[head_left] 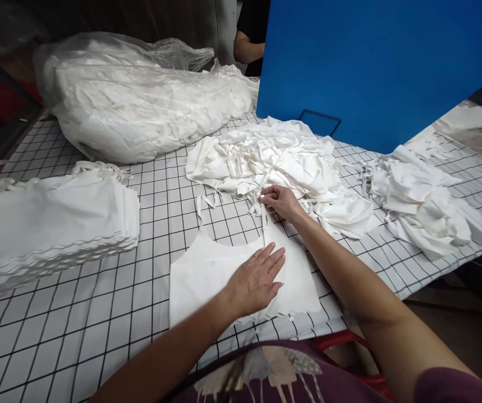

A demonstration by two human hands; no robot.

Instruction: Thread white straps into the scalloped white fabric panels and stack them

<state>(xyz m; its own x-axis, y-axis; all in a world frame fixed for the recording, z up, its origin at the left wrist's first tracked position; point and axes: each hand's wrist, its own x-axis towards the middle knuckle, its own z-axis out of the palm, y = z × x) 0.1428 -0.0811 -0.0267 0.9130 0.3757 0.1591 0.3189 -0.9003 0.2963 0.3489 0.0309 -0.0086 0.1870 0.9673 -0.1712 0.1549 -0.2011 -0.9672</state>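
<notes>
A white garment piece with thin straps (207, 266) lies spread on the checked tabletop in front of me. My left hand (257, 280) rests flat on it, fingers stretched out. Just beyond, my right hand (280, 201) pinches a narrow white strap (265, 221) at the garment's upper right. The other strap (200, 211) trails loose at the upper left. Right behind my right hand sits a loose heap of white garments (261, 154), some of its straps hanging toward me.
A neat stack of white pieces (56, 218) stands at the left. Behind it lies a big clear plastic bag (140, 101) full of white cloth. More crumpled garments (425, 201) lie at the right. A blue panel (370, 67) rises at the back, beside another person's arm (247, 49).
</notes>
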